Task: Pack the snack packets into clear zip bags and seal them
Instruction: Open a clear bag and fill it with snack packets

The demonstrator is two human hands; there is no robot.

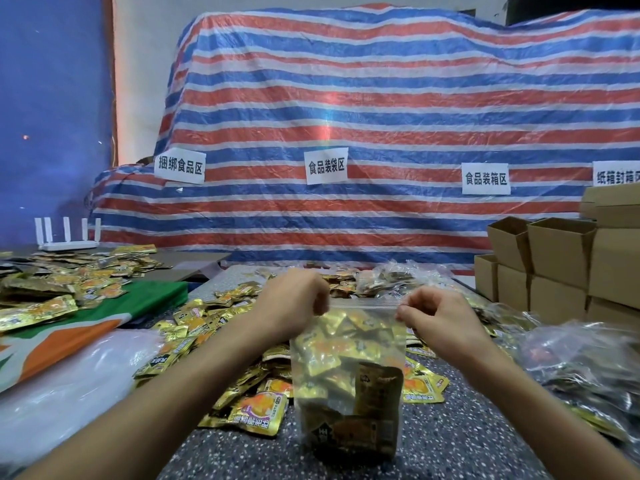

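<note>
Loose packets (221, 344) cover the table (433, 445). Left hand (294, 301), fingers curled, pinches the left end of the zip strip. The bag (346, 386), full of packets, is held upright at centre. Right hand (438, 318), fingers curled, pinches the strip's right end. Boxes (554, 265) stand far right.

Right of the zip bag (346, 375), the heap of filled bags (585, 358) smears into blur; far above-right of it, the last paper sign (618, 173) (fourth along) is cut off by the frame edge.
</note>
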